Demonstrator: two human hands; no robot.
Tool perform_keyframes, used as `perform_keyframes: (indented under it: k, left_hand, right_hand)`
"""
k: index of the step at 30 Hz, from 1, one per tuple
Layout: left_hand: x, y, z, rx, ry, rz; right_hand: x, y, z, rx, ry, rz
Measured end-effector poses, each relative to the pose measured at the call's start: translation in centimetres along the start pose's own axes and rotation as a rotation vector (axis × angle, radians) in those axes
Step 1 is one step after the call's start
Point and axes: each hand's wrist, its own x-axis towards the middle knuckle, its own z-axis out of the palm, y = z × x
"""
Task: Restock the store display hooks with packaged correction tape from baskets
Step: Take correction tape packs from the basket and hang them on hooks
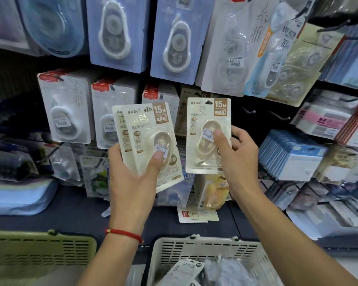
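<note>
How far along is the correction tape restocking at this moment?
Midway, it seems. Done: rows of hanging packs already fill most hooks. In hand: the left hand holds a small stack of beige packs, and the right hand lifts a single beige pack toward the display. Left: bare hooks show to the right, and more packs lie in the white basket below.

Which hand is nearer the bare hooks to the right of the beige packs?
Right. The right hand sits just below-left of the bare hooks; the left hand is farther left.
</note>
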Motion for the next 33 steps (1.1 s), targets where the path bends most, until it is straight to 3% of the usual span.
perform_keyframes:
  k: [6, 13, 16, 18, 21, 23, 24, 33]
  left_hand:
    - [0.4, -0.2, 0.0, 0.006, 0.008, 0.005]
    - [0.8, -0.5, 0.4, 0.017, -0.019, -0.025]
    - [0.6, -0.4, 0.5, 0.002, -0.04, -0.038]
    - [0.5, -0.4, 0.7, -0.017, -0.05, -0.051]
    - [0.2, -0.4, 1.2, -0.064, -0.089, -0.086]
    - [-0.2, -0.3, 1.6, -0.068, -0.13, -0.099]
    - [-0.4, -0.3, 1.9, -0.061, -0.149, -0.101]
    - [-0.9, 0.1, 2.6, -0.132, -0.179, -0.183]
  right_hand:
    - [3.4, 2.5, 3.3, -0.152, 0.14, -0.016]
    - [10.0, 5.0, 6.8, -0.337, 0.109, 0.191]
    - [9.1, 5.0, 6.0, -0.438, 0.079, 0.147]
    - [6.5, 4.6, 4.6, -0.335, -0.019, 0.04]
    - [1.4, 3.5, 1.8, -0.111, -0.368, 0.029]
    - [-0.9, 2.9, 0.3, -0.115, -0.574, 0.043]
    - [-1.5, 2.7, -0.2, -0.119, -0.601, 0.046]
    - [-1.8, 1.7, -2.0, -0.028, -0.402, 0.042]
